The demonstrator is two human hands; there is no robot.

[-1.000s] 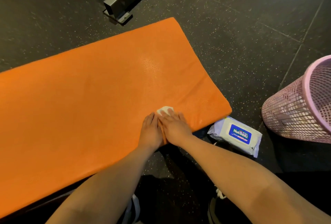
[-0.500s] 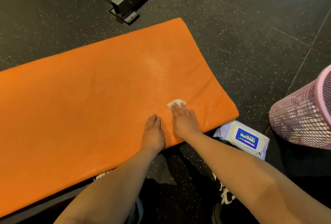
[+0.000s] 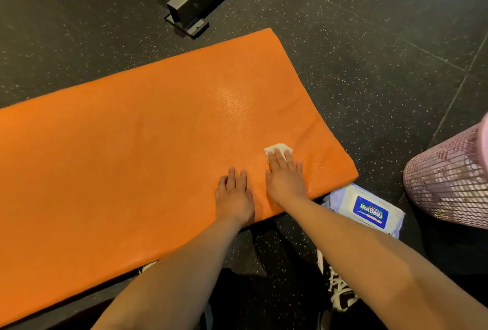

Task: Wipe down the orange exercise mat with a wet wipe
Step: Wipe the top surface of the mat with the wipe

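One mat (image 3: 132, 158), one wipe (image 3: 277, 148), one pack (image 3: 369, 210), one basket (image 3: 449, 176), perhaps two shoes (image 3: 340, 295).

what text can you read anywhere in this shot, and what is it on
"HuiBeiLi": white letters on the blue label of the wipe pack.
Script line and red characters under the brand, same label: too small to read.
Tiny marks above the brand, same label: too small to read.
No text shows on the mat or the pink bin.

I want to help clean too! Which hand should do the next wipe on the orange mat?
Right. The right hand presses the wet wipe flat on the orange mat; the left hand rests bare beside it, probably just steadying.
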